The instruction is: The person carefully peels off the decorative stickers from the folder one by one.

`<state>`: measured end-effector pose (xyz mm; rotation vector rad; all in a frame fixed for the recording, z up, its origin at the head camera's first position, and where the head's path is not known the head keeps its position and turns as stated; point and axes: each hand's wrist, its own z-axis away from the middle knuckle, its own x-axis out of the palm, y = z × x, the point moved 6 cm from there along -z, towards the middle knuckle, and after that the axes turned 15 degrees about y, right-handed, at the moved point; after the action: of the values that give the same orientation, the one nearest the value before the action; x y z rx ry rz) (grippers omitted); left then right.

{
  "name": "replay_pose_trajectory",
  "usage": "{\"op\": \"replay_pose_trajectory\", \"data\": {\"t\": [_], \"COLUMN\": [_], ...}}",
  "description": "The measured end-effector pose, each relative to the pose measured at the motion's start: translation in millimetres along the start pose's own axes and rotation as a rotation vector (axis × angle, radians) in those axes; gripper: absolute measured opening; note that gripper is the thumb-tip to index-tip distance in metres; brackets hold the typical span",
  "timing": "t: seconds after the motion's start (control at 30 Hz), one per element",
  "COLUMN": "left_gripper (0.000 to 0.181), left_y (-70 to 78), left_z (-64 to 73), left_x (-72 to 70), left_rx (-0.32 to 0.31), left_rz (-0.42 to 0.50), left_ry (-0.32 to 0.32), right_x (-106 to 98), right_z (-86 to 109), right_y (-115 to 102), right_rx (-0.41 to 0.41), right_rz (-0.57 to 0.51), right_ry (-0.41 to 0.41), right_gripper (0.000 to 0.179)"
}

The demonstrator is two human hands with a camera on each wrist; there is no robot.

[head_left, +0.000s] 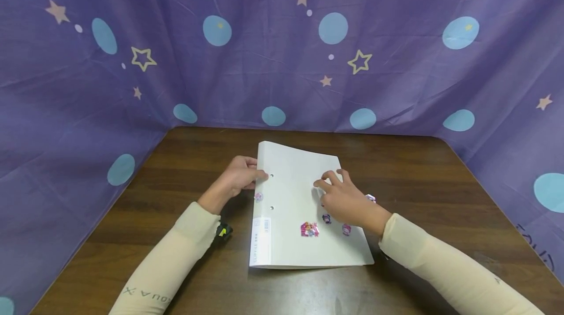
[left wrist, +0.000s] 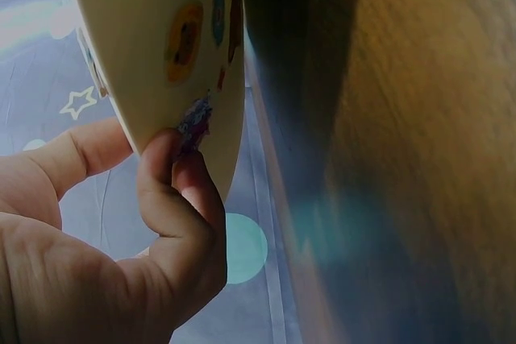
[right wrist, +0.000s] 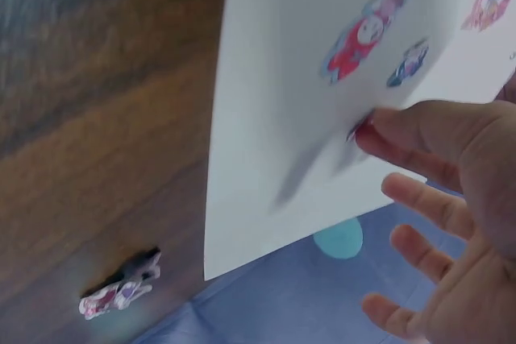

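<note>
A white clip file folder [head_left: 288, 192] lies across the middle of the table, its spine to the left. My left hand [head_left: 240, 174] grips it by the spine edge, thumb on the front cover and fingers behind. In the left wrist view, more stickers, one of them an orange oval [left wrist: 185, 42], show on the folder's other side. Over the right half of the cover is my right hand [head_left: 345, 202]. Its thumb and forefinger pinch a small dark red sticker [right wrist: 360, 126] right at the cover. Nearby on the cover are a pink house-shaped sticker [head_left: 309, 229] and a red-suited character sticker [right wrist: 364, 40].
Beyond the folder's right edge, a loose cut-out sticker [right wrist: 121, 286] lies on the brown wooden table [head_left: 423, 182]. A purple curtain [head_left: 273, 80] with stars and blue dots surrounds the table's back and sides. A black and yellow device [head_left: 224, 231] sits by the left cuff.
</note>
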<state>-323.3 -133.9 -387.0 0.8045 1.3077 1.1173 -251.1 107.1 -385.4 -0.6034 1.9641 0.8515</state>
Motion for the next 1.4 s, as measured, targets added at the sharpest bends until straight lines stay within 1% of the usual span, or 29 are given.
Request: {"op": "replay_pose_trajectory", "data": {"t": [0.2,0.37,0.43,0.6,0.77,0.9,1.0,1.13,1.27,1.4], "left_gripper": [0.049,0.049,0.049,0.048,0.046,0.045,0.045,0.046,0.048,0.048], "left_y": [0.1,0.4,0.6,1.1,0.1,-0.5,-1.1,-1.7,-1.9,-2.1], "left_z": [0.6,0.1,-0.1,0.2,-0.1,-0.4,-0.6,-0.9,-1.2,-1.8], "left_x": [0.0,0.6,0.9,1.2,1.4,0.6,-0.2,-0.9,-1.1,-1.4], "left_rx": [0.003,0.004,0.005,0.004,0.003,0.005,0.004,0.003,-0.001,-0.001], "left_rz": [-0.014,-0.024,-0.029,-0.032,-0.033,-0.042,-0.048,-0.058,-0.060,-0.052], "left_ry": [0.004,0.004,0.006,0.005,0.007,0.015,0.019,0.029,0.036,0.029], "right_x": [3,4,5,9,11,12,13,15,15,14], "right_z": [-0.4,0.3,0.8,2.5,4.6,5.8,6.4,8.2,11.9,15.9], "right_y": [-6,-7,-6,-3,0,2,7,16,27,40], "right_rx": [-0.039,-0.036,-0.030,-0.018,-0.009,-0.013,0.036,0.141,0.202,0.258], "right_rz": [0.056,0.050,0.035,-0.013,-0.095,-0.123,-0.163,-0.238,-0.275,-0.280], "right_ry": [-0.030,-0.023,-0.011,0.017,0.042,0.067,0.061,0.062,0.103,0.143], "right_gripper": [0.023,0.027,0.024,0.010,0.009,0.006,0.006,0.010,0.018,0.021]}}
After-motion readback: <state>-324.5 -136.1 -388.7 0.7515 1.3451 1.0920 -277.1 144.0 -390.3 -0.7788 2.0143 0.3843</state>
